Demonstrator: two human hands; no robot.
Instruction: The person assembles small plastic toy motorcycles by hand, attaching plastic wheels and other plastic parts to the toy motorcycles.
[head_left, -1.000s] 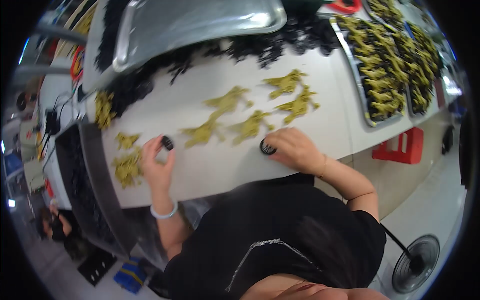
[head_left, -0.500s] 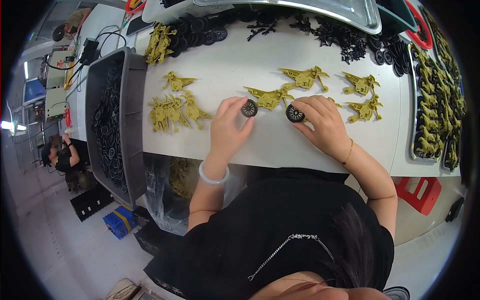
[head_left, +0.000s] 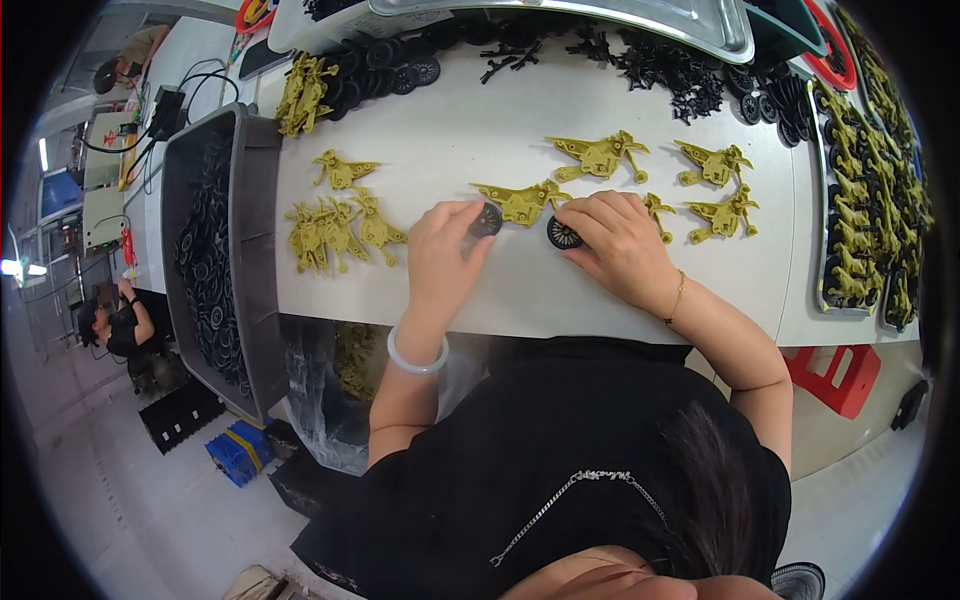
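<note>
You've brought the left wheel (head_left: 487,221) and right wheel (head_left: 563,234) closer together, so both are near a yellow part (head_left: 520,204) (your left hand (head_left: 440,248) and right hand (head_left: 622,243) each pinch one).

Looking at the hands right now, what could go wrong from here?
A black spoked wheel, held near its edge in the left hand, could slip free. The right hand, gripping a second spoked wheel, might nudge the yellow toy motorcycle body lying close by.
</note>
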